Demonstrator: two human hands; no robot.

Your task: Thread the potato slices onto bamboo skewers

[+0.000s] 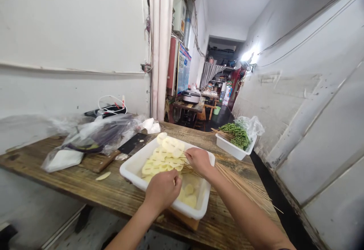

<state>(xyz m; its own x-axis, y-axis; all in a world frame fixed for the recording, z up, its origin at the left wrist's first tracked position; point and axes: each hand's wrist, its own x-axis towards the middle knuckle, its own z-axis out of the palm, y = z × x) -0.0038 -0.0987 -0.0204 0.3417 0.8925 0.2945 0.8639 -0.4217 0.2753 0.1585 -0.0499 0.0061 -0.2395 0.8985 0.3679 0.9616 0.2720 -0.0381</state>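
A white plastic tray [133, 170] holds thin pale yellow slices [163, 154], many threaded on thin wooden skewers. Several loose slices [189, 197] lie in its near right part. My right hand [199, 161] is closed in a pinch on the end of a skewer, over the tray's right side. Over the near rim, my left hand [163, 189] is curled into a fist; what it holds, if anything, is hidden by the fingers. Bare skewers [241, 183] lie spread on the wooden table right of the tray.
A smaller white tub [233, 150] with skewered green produce [237, 135] stands at the back right. On the left lie a cleaver [133, 143], plastic bags [99, 134] and a single slice [102, 176]. The wooden table [119, 197] has its front edge below the tray.
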